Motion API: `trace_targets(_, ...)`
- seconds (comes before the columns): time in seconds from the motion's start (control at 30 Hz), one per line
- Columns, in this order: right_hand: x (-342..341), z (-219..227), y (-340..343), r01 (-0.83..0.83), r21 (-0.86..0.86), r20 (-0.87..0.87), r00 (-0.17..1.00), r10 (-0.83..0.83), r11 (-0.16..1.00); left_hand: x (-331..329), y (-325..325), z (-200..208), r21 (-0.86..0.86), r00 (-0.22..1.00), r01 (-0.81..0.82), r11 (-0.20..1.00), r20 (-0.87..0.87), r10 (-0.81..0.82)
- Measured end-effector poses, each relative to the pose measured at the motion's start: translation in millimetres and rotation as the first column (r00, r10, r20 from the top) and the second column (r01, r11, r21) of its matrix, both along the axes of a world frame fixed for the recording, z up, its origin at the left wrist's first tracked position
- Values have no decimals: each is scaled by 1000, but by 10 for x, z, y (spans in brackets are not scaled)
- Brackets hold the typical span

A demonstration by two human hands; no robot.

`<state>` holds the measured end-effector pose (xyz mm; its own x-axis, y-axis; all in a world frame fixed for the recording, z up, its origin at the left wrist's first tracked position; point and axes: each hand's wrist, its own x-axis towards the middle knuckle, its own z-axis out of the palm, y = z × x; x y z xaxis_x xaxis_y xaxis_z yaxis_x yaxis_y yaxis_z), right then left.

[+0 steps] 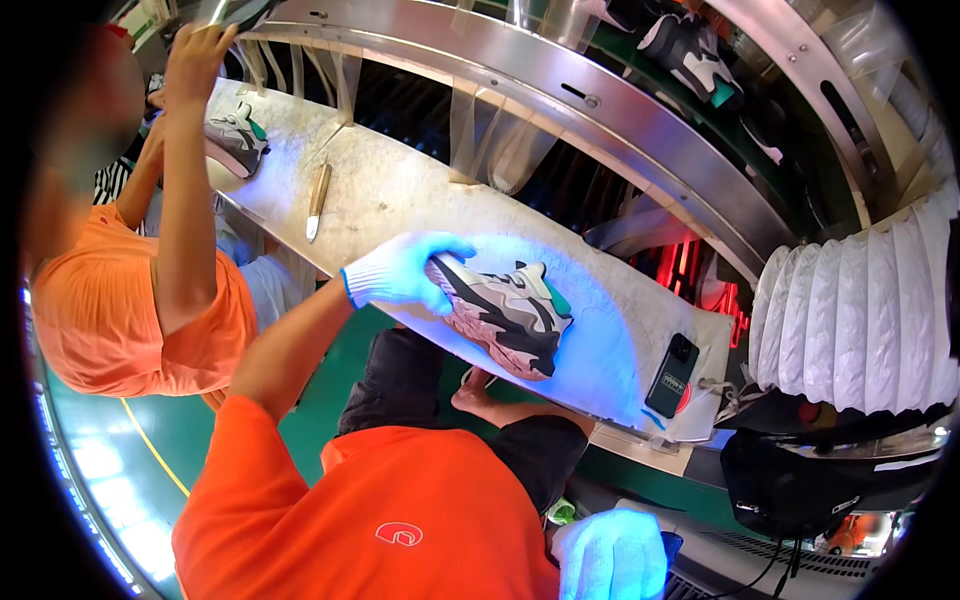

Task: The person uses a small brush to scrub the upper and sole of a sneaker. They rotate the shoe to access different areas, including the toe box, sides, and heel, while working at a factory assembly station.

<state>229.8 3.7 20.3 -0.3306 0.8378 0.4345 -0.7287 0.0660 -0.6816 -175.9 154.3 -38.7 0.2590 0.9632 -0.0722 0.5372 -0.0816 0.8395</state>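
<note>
My left hand (pixel 400 272), in a white knitted glove, grips a sneaker (pixel 505 312) by its toe end. The shoe is grey, white and black with a green heel patch and a pinkish-grey sole, and it lies tilted over the bench's near edge with the sole turned toward me. Blue light falls on the shoe and the surface around it. At the lower edge, away from the bench, my right hand (pixel 612 555) is also gloved, its fingers curled together. What it holds, if anything, is hidden; a dark blue edge shows beside it.
On the pale bench (pixel 400 190) lie a wooden-handled knife-like tool (pixel 319 203) and a black phone (pixel 672 375). A co-worker in orange (pixel 150 300) sits at left near another sneaker (pixel 236 140). A metal rail (pixel 560 90) runs behind; a white ribbed duct (pixel 855 315) stands right.
</note>
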Motion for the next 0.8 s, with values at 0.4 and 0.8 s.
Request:
trace_targets(0.4, -129, 46, 101, -96, 64, -55, 993, 100, 993, 630, 52, 125, 306, 859, 334, 892, -489, -154)
trace_targets(0.8, -295, -150, 462, 589, -108, 525, 718, -457, 801, 727, -380, 92, 497, 882, 174, 850, -463, 90)
